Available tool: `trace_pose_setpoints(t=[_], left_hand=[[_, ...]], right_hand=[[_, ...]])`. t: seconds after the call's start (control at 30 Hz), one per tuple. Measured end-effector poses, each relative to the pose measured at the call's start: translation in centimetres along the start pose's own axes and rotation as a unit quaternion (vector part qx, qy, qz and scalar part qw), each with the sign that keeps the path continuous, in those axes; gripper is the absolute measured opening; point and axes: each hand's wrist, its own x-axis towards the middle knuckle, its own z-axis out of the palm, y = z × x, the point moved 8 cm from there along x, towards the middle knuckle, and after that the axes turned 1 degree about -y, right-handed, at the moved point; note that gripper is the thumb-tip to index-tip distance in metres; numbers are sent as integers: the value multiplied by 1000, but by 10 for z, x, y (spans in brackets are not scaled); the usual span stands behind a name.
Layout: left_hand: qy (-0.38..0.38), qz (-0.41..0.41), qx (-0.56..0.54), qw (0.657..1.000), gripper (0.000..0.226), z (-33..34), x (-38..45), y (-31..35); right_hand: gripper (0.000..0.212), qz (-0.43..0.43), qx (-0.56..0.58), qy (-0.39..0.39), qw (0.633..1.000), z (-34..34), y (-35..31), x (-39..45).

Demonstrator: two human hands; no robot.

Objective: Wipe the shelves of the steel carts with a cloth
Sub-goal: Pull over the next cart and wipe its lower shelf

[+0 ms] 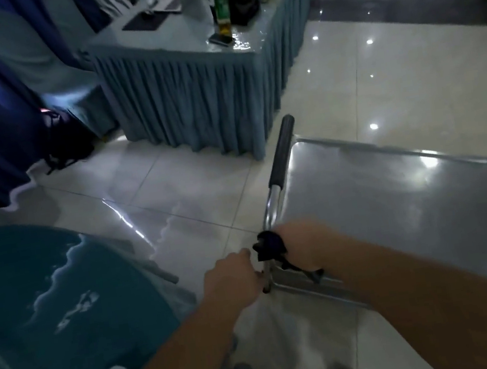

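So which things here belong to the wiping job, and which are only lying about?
For the job:
- cart shelf
- cart handle
- dark cloth, gripped in the right hand
- left hand, on the cart post

Lying about:
- skirted table
- green bottle
- phone
- round table

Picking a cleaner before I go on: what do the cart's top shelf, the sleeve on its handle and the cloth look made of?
Top shelf: looks like stainless steel, smooth brushed finish; it mirrors the ceiling lights softly.
Handle sleeve: matte black, probably rubber or foam; no shine, unlike the bare chrome-like tube below it.
Cloth: dark, bunched fabric in the right hand; weave too blurred to tell.
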Motion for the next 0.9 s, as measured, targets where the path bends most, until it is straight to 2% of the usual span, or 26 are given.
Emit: trace_pose_setpoints(t=[0.2,0.33,0.47,0.7,0.9], left_hand=[[16,-27,-14,999,50,-56,35,-22],[55,-32,-16,998,50,-104,71,-14],[62,-37,-24,997,61,-138,100,-5],[79,-22,-13,997,62,-187,165,19],[76,20,13,997,61,-220,241,28]], right_hand=[[15,-69,-45,48,995,-79,-29,40],[15,-76,-23,91,993,-123,-13,67],[16,-82,-7,84,993,-153,7,89],[14,-52,33,137,989,-214,59,136],[7,6,62,146,987,-235,91,190]])
